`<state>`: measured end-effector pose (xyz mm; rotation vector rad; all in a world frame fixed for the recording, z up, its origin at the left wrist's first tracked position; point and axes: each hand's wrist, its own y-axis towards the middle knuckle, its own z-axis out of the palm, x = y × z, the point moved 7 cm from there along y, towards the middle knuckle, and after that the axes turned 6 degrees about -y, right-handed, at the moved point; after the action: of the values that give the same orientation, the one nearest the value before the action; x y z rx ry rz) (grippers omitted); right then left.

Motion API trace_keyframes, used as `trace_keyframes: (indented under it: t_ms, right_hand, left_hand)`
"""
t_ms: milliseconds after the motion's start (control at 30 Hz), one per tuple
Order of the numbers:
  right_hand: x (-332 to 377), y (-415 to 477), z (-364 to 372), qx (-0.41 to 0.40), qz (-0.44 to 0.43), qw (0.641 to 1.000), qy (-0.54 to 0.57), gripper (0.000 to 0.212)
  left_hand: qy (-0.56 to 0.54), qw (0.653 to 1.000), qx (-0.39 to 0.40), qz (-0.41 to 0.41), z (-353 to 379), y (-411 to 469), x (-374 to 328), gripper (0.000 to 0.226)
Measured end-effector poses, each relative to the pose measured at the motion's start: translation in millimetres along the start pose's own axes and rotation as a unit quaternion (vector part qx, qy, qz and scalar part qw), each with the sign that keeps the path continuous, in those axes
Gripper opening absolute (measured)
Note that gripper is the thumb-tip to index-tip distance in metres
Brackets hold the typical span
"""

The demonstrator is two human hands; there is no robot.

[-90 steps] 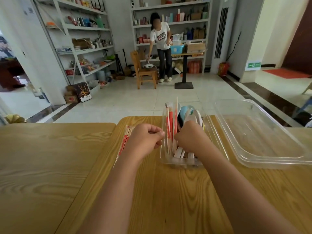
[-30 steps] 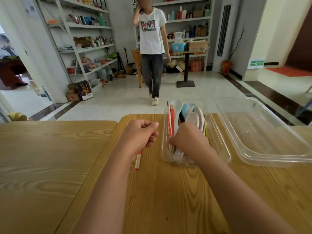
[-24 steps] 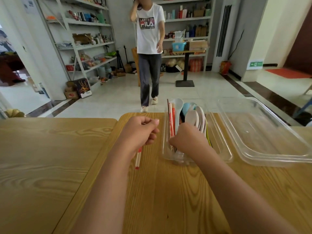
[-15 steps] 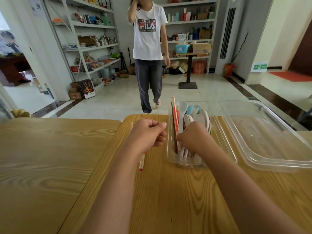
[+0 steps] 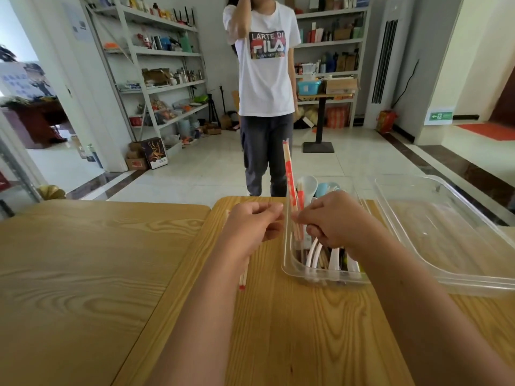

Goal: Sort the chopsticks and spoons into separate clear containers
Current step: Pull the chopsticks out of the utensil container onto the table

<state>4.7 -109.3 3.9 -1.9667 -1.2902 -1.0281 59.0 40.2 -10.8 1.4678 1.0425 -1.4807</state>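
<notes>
At the centre of the frame my right hand [image 5: 334,225] pinches a red-wrapped chopstick pair [image 5: 288,174] that stands nearly upright out of the small clear container [image 5: 289,261], among the spoons [image 5: 310,185]. Just left of it my left hand [image 5: 250,227] curls its fingers [image 5: 266,214] round other chopsticks [image 5: 244,275], whose ends poke out below, over the tabletop [image 5: 306,330]. The large clear container [image 5: 446,227] sits at the right of the frame.

Left hand [image 5: 252,227], right hand [image 5: 333,222]; curled, adjacent
</notes>
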Motion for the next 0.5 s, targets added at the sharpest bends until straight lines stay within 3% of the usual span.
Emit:
trace_keyframes:
  t_ms: [300, 500]
  right_hand:
    - [17, -15, 18, 0.072, 0.035, 0.996, -0.025, 0.017]
    - [17, -17, 13, 0.047, -0.015, 0.996, -0.071, 0.03]
  left_hand:
    - [-0.029, 0.999, -0.019, 0.003, -6, 4, 1, 0.009]
    - [0.065, 0.994, -0.08, 0.033, -37, 6, -4, 0.006]
